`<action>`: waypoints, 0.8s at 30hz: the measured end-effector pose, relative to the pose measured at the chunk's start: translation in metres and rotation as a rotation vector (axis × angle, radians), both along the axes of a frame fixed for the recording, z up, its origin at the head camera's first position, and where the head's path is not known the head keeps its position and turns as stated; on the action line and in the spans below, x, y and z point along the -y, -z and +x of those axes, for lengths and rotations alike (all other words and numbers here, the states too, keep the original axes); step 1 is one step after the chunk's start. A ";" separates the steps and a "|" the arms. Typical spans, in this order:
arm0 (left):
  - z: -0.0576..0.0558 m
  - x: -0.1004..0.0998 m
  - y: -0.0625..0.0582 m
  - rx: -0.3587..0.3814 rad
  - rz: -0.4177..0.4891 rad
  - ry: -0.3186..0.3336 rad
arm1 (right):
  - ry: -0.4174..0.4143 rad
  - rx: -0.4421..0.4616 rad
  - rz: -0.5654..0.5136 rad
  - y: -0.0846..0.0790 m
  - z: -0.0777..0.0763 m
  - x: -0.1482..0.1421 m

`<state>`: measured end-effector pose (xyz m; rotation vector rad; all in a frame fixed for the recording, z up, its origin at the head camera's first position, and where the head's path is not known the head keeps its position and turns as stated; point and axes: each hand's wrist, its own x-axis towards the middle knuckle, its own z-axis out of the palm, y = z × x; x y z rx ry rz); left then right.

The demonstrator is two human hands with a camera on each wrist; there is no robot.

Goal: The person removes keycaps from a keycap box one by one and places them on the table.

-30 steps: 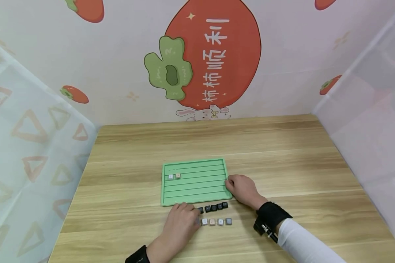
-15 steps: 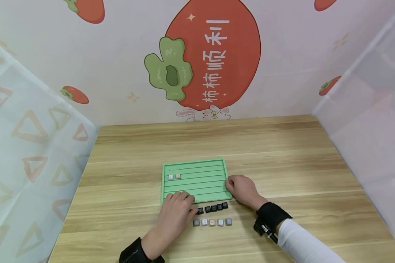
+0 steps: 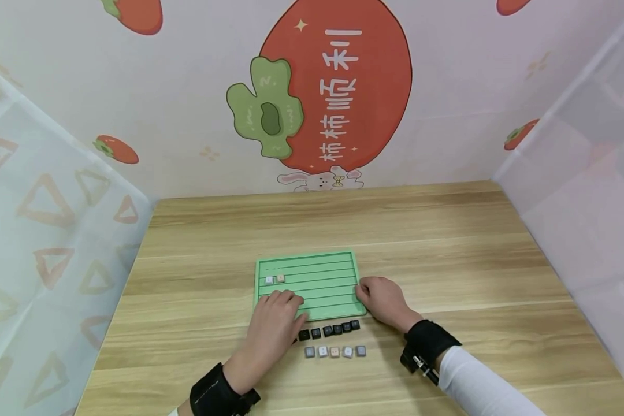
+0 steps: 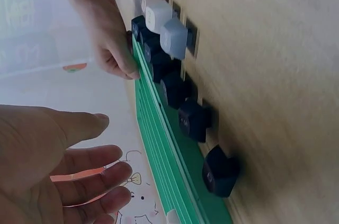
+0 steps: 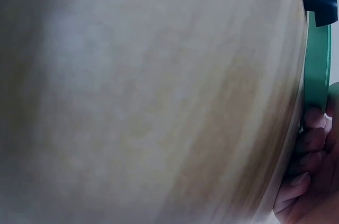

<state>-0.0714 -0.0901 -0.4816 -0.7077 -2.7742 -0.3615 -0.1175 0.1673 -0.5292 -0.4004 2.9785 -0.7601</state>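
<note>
A green grooved board (image 3: 322, 283) lies flat on the table. My right hand (image 3: 385, 297) grips its right edge, fingers curled against the board's side (image 5: 318, 65) in the right wrist view. My left hand (image 3: 273, 323) hovers over the front left corner; the left wrist view shows its thumb and fingers (image 4: 92, 158) extended and apart, holding nothing. On the board sit a white keycap (image 3: 269, 281) and a beige keycap (image 3: 281, 278), side by side. Several black keycaps (image 3: 328, 331) line up before the board's front edge, the leftmost partly hidden by my left hand.
Nearer to me runs a second row of keycaps in grey, white and beige (image 3: 335, 352). Wood-grain tabletop (image 3: 447, 248) surrounds the board. Printed cloth walls (image 3: 187, 115) stand at the back and both sides.
My left hand has moved up and left from the keycap rows to over the board, uncovering a grey keycap and more black ones. The right hand stays on the board's edge.
</note>
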 end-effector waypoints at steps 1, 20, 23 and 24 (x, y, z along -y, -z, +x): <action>-0.001 0.000 0.000 -0.002 -0.004 -0.002 | 0.001 0.001 0.002 0.000 0.000 0.000; -0.022 0.010 -0.005 0.008 -0.002 -0.030 | 0.009 -0.003 0.012 0.003 -0.001 0.000; -0.025 0.012 -0.006 0.002 0.002 -0.039 | 0.008 -0.001 0.014 0.004 -0.002 -0.001; -0.027 0.013 -0.006 0.003 0.002 -0.044 | 0.007 0.002 0.014 0.004 -0.002 -0.001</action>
